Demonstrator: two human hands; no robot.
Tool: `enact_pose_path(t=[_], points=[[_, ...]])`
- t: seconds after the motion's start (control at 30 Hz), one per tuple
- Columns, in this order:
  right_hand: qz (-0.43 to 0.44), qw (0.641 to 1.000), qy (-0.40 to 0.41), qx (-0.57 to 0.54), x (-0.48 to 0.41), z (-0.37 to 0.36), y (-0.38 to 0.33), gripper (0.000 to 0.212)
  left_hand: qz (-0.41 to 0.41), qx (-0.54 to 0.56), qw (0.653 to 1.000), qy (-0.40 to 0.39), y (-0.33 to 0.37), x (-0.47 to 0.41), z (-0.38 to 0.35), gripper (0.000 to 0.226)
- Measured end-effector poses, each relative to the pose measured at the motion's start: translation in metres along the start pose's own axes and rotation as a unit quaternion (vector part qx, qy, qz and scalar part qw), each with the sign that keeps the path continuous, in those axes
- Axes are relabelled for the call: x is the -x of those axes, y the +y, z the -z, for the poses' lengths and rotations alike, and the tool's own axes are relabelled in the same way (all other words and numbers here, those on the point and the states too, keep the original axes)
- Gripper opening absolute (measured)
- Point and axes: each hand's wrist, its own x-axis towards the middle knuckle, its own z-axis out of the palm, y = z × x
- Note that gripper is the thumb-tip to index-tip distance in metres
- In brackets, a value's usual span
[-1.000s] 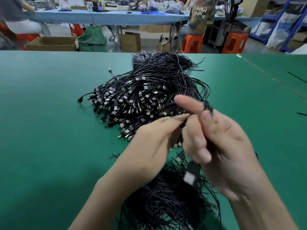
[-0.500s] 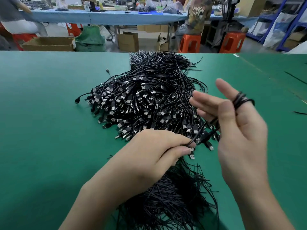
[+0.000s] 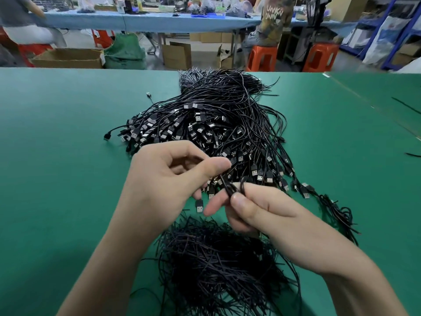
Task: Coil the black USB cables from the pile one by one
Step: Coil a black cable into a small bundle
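A big pile of black USB cables (image 3: 218, 124) lies on the green table (image 3: 63, 156), plugs fanned toward me. Just in front of the pile, my left hand (image 3: 164, 179) pinches one black cable (image 3: 229, 189) between thumb and fingers. My right hand (image 3: 257, 210) grips the same cable, which is looped into a small coil around its fingertips. A USB plug (image 3: 199, 205) hangs below my left hand. Under my wrists lies a heap of short black ties (image 3: 216, 258).
A small bunch of cables (image 3: 335, 213) trails off the pile's right side. Loose black strands (image 3: 407, 106) lie at the far right. Beyond the table edge are cardboard boxes (image 3: 68, 58), orange stools (image 3: 262, 58), a blue table and seated people.
My right hand has dropped from raised with the loops round its fingers to meet my left hand. My left hand has shifted up and now pinches the cable at the coil.
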Motion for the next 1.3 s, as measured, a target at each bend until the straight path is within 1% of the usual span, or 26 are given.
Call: enact_pose_path(t=[0.03,0.1,0.13,0.17,0.23,0.3,0.37,0.47,0.53,0.6,0.7,0.8,0.83,0.87,0.93,1.0,1.03,1.1,1.13,1.2,1.23,1.27,1.3], points=[[0.006,0.999,-0.026,-0.027,0.000,0.000,-0.001,0.036,0.005,0.019,1.000,0.007,-0.002,0.000,-0.003,0.031],[0.024,0.997,-0.035,-0.057,0.001,0.001,-0.003,0.035,0.010,0.049,0.999,-0.008,-0.004,0.000,-0.007,0.028],[0.032,0.997,-0.026,-0.065,0.001,0.002,-0.003,0.037,0.008,0.058,0.997,-0.040,-0.005,0.000,-0.006,0.023],[0.039,0.997,-0.020,-0.071,0.001,0.003,-0.003,0.040,0.003,0.064,0.994,-0.089,-0.005,0.000,-0.005,0.023],[0.050,0.994,-0.027,-0.092,0.001,0.005,-0.003,0.041,-0.019,0.068,0.981,-0.183,-0.006,0.001,-0.004,0.029],[0.057,0.990,-0.051,-0.119,0.002,0.006,-0.003,0.038,-0.029,0.077,0.969,-0.231,-0.005,0.002,-0.003,0.032],[0.051,0.990,-0.057,-0.122,0.001,0.005,-0.003,0.037,-0.013,0.100,0.965,-0.241,-0.005,0.002,-0.004,0.031],[0.043,0.994,-0.033,-0.091,-0.001,0.005,-0.002,0.039,-0.002,0.096,0.979,-0.177,-0.009,0.000,-0.005,0.015],[0.035,0.993,-0.024,-0.109,-0.002,0.004,-0.001,0.036,-0.012,0.072,0.988,-0.136,-0.009,0.000,-0.007,0.008],[0.025,0.988,-0.008,-0.150,-0.005,0.001,-0.002,0.032,-0.022,0.053,0.993,-0.104,-0.010,0.000,-0.010,0.006],[0.018,0.981,0.036,-0.192,-0.009,-0.005,0.000,0.026,-0.028,0.048,0.997,-0.055,-0.013,0.000,-0.014,0.009],[0.024,0.976,0.068,-0.206,-0.012,-0.008,0.000,0.029,-0.032,0.033,0.999,-0.023,-0.015,-0.001,-0.017,0.006],[0.029,0.975,0.090,-0.201,-0.012,-0.009,0.000,0.030,-0.038,0.045,0.998,-0.019,-0.015,-0.001,-0.018,0.006],[0.033,0.973,0.125,-0.189,-0.013,-0.010,-0.001,0.031,-0.040,0.066,0.997,-0.015,-0.014,0.000,-0.019,0.006],[0.041,0.967,0.216,-0.128,-0.013,-0.013,0.000,0.020,-0.031,0.085,0.996,-0.007,-0.015,0.001,-0.018,0.007],[0.042,0.956,0.289,-0.014,-0.014,-0.016,0.003,0.008,-0.033,0.066,0.997,0.007,-0.016,0.000,-0.017,0.007],[0.039,0.950,0.306,0.039,-0.014,-0.018,0.006,0.009,-0.032,0.063,0.997,0.013,-0.016,0.000,-0.017,0.008],[0.023,0.950,0.295,0.096,-0.015,-0.023,0.009,0.015,-0.023,0.071,0.997,0.028,-0.014,0.000,-0.019,0.009],[0.010,0.958,0.270,0.091,-0.015,-0.027,0.010,0.018,-0.016,0.071,0.997,0.037,-0.014,0.001,-0.021,0.008],[-0.012,0.979,0.204,0.025,-0.016,-0.034,0.011,0.023,0.011,0.084,0.995,0.042,-0.015,0.004,-0.024,0.011],[-0.017,0.984,0.179,-0.001,-0.016,-0.037,0.012,0.024,0.029,0.107,0.993,0.038,-0.015,0.004,-0.025,0.014],[-0.019,0.986,0.163,-0.004,-0.017,-0.037,0.013,0.024,0.037,0.123,0.991,0.037,-0.015,0.004,-0.025,0.015],[-0.018,0.988,0.152,0.007,-0.018,-0.037,0.013,0.021,0.028,0.117,0.992,0.041,-0.016,0.003,-0.024,0.014]])
